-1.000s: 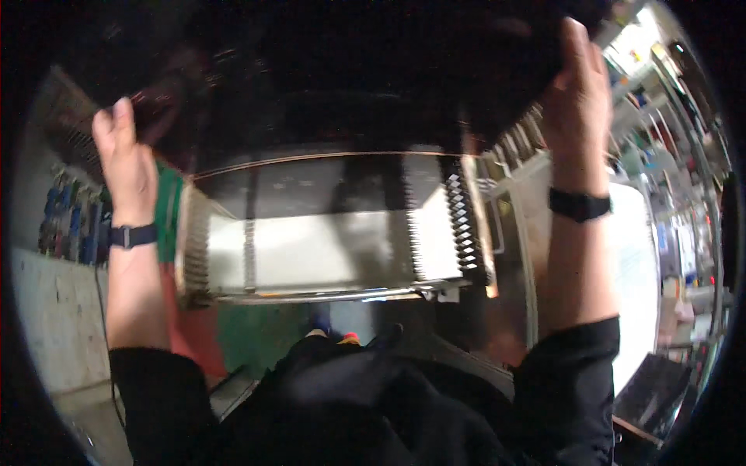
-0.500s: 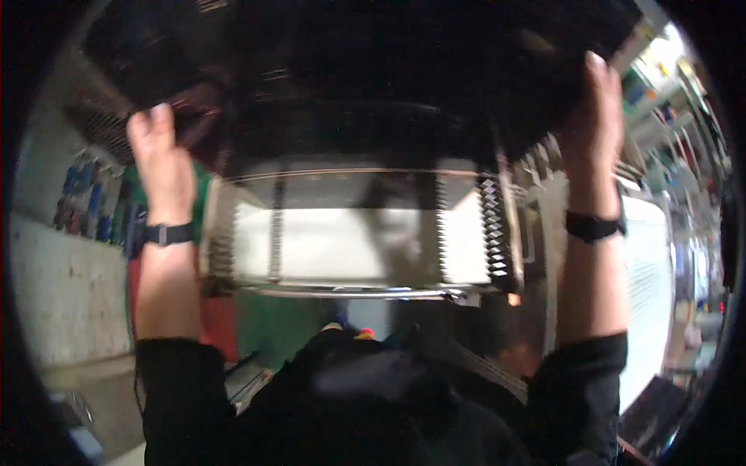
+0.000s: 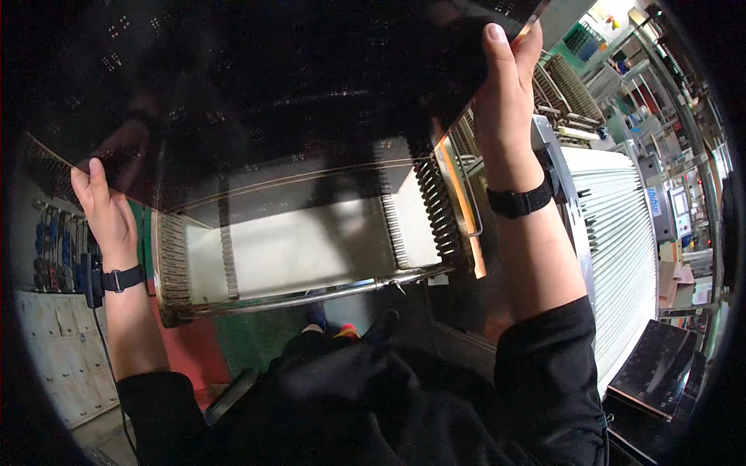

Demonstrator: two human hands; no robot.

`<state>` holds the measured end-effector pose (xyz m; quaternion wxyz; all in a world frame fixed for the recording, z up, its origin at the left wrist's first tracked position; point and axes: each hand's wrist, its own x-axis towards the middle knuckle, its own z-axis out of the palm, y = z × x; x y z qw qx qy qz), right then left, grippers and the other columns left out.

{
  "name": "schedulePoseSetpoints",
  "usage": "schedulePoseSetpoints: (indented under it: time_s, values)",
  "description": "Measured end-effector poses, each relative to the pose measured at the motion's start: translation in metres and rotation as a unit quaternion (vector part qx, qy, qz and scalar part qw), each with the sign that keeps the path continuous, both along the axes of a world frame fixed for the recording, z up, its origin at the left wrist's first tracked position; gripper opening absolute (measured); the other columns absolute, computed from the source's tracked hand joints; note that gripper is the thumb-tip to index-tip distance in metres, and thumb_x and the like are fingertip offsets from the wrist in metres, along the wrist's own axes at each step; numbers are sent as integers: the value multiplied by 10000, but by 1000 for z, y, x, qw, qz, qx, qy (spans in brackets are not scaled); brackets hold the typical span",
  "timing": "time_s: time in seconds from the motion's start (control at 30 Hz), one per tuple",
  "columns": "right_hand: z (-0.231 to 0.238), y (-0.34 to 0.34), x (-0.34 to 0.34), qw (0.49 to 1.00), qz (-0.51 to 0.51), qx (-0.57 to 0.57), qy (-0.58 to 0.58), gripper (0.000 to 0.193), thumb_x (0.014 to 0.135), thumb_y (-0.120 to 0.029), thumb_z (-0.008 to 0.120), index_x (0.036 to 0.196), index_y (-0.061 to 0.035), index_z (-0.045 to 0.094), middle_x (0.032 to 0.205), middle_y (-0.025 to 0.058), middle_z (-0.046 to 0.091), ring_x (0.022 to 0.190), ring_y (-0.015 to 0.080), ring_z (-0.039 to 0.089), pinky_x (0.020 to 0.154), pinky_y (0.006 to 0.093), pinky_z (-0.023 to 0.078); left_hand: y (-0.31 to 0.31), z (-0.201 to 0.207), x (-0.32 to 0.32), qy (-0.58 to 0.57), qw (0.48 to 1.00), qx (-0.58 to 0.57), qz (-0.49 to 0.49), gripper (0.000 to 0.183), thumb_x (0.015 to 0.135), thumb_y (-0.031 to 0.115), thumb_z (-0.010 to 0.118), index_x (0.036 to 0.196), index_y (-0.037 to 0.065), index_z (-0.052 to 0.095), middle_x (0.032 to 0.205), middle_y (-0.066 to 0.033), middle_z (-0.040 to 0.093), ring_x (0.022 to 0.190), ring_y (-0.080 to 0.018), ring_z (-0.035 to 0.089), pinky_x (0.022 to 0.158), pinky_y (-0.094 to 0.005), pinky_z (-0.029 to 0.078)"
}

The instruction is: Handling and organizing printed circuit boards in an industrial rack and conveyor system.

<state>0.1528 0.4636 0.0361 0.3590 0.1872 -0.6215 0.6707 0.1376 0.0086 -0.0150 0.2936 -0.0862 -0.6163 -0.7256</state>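
A large, thin, glossy black panel (image 3: 311,70) with clusters of tiny holes fills the top of the head view, tilted down to the right-hand rim of a slotted rack. My left hand (image 3: 109,217) is closed on its left edge, thumb uppermost. On the opposite edge, farther up, my right hand (image 3: 509,101) grips with the thumb showing; most of its fingers are behind the panel. Below the panel stands the slotted rack (image 3: 175,264), with toothed side walls, a pale floor and a metal rod along its near side. Whether the panel touches the rack I cannot tell.
To the right stands a white ribbed rack (image 3: 618,264) with many slots. Several dark panels (image 3: 657,365) lie at the lower right. Left of me are pale lockers (image 3: 62,357), and farther right sits a machine with a screen (image 3: 680,210). The floor (image 3: 190,353) is red and green.
Both hands and the panel have shifted left in the view, and the panel's near edge now slants. The rack has also moved left and tilted in the picture. Both hands keep their hold.
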Motion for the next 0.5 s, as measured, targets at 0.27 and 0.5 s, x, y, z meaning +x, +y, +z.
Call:
schedulePoseSetpoints:
  time_s: [0.27, 0.5]
  values:
    - [4, 8, 17, 997, -76, 2, -10, 374, 995, -301, 524, 1275, -62, 457, 1125, 55, 573, 1048, 136, 524, 975, 282, 374, 12, 14, 11, 58, 995, -71, 27, 415, 1038, 229, 529, 1391, 65, 386, 1316, -90, 516, 1213, -190, 496, 1074, -360, 367]
    - [-4, -1, 18, 996, -84, -6, -18, 299, 985, -291, 541, 1195, -79, 524, 1113, 42, 597, 1059, 150, 553, 974, 295, 388, -11, -2, 13, -1, 996, -84, 43, 442, 1020, 274, 561, 1365, 46, 406, 1313, -121, 514, 1208, -196, 485, 1072, -360, 358]
